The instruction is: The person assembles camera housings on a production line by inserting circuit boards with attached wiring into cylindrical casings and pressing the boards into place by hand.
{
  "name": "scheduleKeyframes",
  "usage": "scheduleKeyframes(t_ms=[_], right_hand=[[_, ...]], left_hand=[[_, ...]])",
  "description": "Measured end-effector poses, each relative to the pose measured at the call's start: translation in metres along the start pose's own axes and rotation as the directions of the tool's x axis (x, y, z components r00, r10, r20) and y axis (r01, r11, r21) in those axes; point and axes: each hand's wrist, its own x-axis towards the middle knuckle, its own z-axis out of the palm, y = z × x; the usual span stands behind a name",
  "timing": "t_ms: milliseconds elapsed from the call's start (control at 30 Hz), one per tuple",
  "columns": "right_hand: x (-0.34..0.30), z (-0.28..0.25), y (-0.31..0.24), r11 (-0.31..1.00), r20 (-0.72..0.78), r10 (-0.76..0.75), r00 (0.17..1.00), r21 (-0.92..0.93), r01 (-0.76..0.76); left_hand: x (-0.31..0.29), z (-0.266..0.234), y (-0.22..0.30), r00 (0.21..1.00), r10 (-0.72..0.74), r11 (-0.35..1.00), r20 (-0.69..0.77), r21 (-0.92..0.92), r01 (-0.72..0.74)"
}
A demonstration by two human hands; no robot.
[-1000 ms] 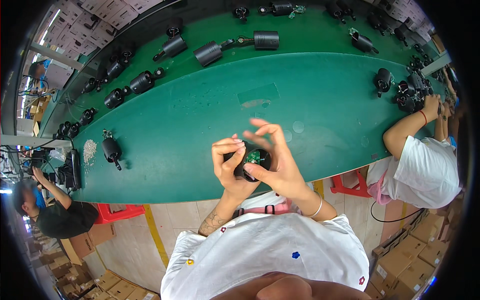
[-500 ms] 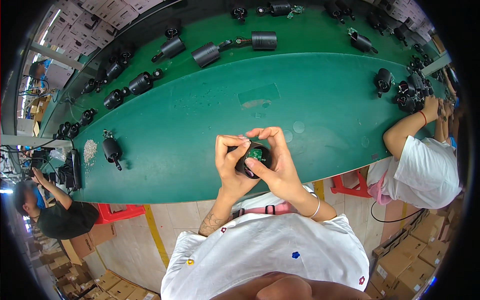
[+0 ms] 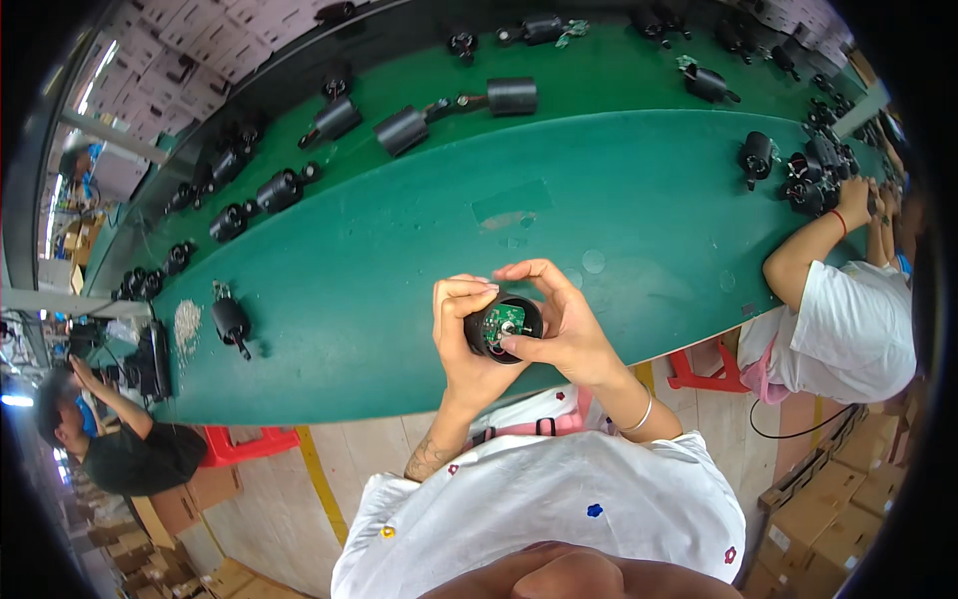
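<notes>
On the left, we are seeing a pale granule pile lying beside a black cylindrical unit on the green table. Near the table's front edge, our left hand is holding the left side of a black round housing, fingers bent closed around it (a green circuit board is showing inside). Our right hand is clasping its right side, thumb lying over the opening. Farther right, a co-worker's hand is resting beside clustered black units.

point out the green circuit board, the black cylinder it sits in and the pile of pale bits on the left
green circuit board (image 3: 498, 320), head view, on its green face
black cylinder (image 3: 475, 329), head view, on its left wall
pile of pale bits (image 3: 188, 323), head view, near its middle
</notes>
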Motion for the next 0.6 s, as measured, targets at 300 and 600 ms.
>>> scheduleKeyframes(t_ms=[300,600], right_hand=[[0.076,-0.100,-0.067,0.683,-0.226,-0.435,0.872,-0.714,0.155],[0.217,-0.206,-0.087,-0.105,-0.167,-0.677,0.717,-0.942,-0.318]], left_hand=[[0.013,-0.045,0.091,0.950,0.047,-0.021,0.308,-0.951,0.309],[0.003,-0.050,0.148,0.889,-0.384,-0.045,0.250,-0.967,0.252]])
